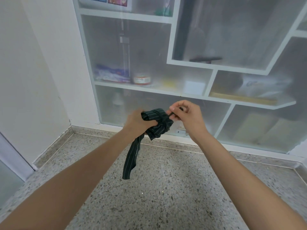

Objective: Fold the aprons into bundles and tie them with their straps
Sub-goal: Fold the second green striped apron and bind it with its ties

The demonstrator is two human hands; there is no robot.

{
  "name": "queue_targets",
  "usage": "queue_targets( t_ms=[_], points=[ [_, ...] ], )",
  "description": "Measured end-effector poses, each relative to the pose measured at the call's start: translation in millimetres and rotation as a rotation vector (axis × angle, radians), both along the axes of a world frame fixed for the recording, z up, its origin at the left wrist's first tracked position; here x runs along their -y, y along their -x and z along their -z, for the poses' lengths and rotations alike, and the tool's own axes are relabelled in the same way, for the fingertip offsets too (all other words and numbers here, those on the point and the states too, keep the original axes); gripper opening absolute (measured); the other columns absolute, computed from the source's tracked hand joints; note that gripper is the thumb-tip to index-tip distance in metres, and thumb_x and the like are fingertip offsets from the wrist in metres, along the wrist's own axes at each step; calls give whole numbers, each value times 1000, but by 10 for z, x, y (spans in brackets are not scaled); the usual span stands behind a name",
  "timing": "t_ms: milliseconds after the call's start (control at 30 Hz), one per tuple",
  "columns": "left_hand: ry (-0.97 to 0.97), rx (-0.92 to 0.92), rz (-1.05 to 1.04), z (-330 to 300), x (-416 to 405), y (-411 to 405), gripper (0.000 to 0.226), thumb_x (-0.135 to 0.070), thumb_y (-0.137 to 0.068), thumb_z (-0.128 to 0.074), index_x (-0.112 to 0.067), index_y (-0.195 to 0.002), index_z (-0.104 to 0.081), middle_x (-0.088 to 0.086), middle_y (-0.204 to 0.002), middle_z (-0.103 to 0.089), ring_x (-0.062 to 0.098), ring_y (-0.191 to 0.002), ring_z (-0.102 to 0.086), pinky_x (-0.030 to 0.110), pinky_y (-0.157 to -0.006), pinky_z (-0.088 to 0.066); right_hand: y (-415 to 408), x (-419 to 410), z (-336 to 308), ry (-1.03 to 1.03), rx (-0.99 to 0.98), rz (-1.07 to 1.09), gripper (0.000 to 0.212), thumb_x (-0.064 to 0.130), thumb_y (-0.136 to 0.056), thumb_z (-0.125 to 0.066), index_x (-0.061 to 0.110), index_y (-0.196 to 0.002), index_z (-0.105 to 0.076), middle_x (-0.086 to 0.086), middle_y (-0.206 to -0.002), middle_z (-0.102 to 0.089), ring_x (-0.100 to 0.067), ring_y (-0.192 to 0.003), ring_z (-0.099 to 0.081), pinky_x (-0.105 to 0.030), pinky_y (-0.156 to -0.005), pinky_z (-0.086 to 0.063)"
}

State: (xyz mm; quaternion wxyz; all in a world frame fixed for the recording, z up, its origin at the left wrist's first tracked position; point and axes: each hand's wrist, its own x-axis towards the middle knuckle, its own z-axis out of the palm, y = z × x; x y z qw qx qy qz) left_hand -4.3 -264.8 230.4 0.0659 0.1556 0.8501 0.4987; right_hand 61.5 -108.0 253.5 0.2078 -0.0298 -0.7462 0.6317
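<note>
Apron bundle (157, 124), strap (131, 158) downward.

The frosted translucent cabinet doors (141, 52) are blurring the shelf contents behind them; the left hand (139, 122) is hiding part of the dark striped apron bundle (157, 123).

I see one apron (157, 123), dark with thin light stripes, rolled into a small tight bundle and held up in the air. A strap (167, 117) goes around it, and another strap end (131, 158) hangs down loose.
</note>
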Motion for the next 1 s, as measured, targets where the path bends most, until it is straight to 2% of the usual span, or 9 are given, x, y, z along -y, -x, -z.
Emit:
queue_targets(
  t_ms=[133, 233, 300, 400, 467, 533, 700, 867, 1000],
  points=[
    [-51, 19, 44, -38, 10, -56, 28, -18, -76, -75, -16, -97, -58, 1, -82, -65, 17, -70, -63, 24, -59, -52, 18, -1, 86, -105, 39, 80, 17, 1, -82, -69, 16, -82, -59, -6, -84, -66, -9, -69, -65, -23, -74, -54],
    [-42, -10, 63, -95, 2, -110, 26, -19, -76, -75, -15, -95, -59, 1, -80, -64, 15, -68, -60, 21, -56, -48, 20, 16, 138, -176, 39, 110, 21, 4, -80, -71, 21, -80, -59, -4, -82, -66, -10, -70, -64, -17, -64, -50],
    [-30, -27, 60, -125, -18, -154, 23, -19, -76, -75, -15, -92, -58, -1, -77, -62, 13, -66, -58, 19, -55, -47, 24, 41, 158, -235, 21, 183, 12, 8, -80, -72, 15, -81, -63, 1, -75, -64, 0, -63, -58, -10, -60, -45],
    [-16, -49, 66, -178, -66, -217, 19, -19, -77, -73, -17, -87, -57, -4, -71, -60, 10, -60, -56, 14, -49, -46, 24, 83, 184, -488, -29, 359, 3, 13, -82, -70, 10, -82, -71, 1, -82, -59, -1, -68, -49, -7, -62, -37],
    [-17, -58, 68, -215, -90, -237, 19, -19, -77, -73, -17, -87, -57, -5, -68, -59, 7, -57, -55, 8, -42, -41, 3, 110, 192, -669, -103, 463, 6, 14, -82, -70, 8, -83, -74, -2, -91, -57, -13, -83, -47, -14, -70, -35],
    [2, -72, 60, -232, -95, -246, 19, -20, -77, -74, -16, -87, -58, -4, -70, -60, 7, -58, -55, 7, -42, -41, -8, 114, 191, -884, -160, 536, 7, 13, -81, -71, 7, -81, -75, -8, -94, -55, -24, -91, -46, -30, -72, -41],
    [48, -90, 56, -253, -71, -279, 19, -20, -79, -72, -17, -87, -55, -6, -69, -56, 7, -59, -53, 10, -44, -43, -37, 146, 138, -928, -138, 367, 22, 10, -91, -57, 5, -109, -68, -12, -96, -60, -26, -86, -56, -40, -74, -50],
    [25, -63, 80, -311, -16, -287, 21, -17, -78, -73, -23, -72, -53, -4, -67, -58, 8, -56, -55, 8, -40, -42, -81, 184, 128, -951, -252, 313, 14, -1, -86, -58, 5, -92, -69, -9, -86, -62, -26, -75, -59, -40, -62, -53],
    [-2, -56, 41, -314, 22, -259, 17, -19, -75, -75, -21, -77, -58, -4, -68, -61, 7, -57, -57, 9, -41, -44, -128, 172, 110, -994, -193, 233, 24, 3, -88, -54, 3, -106, -70, -9, -99, -65, -25, -84, -63, -34, -75, -54]
  ],
)
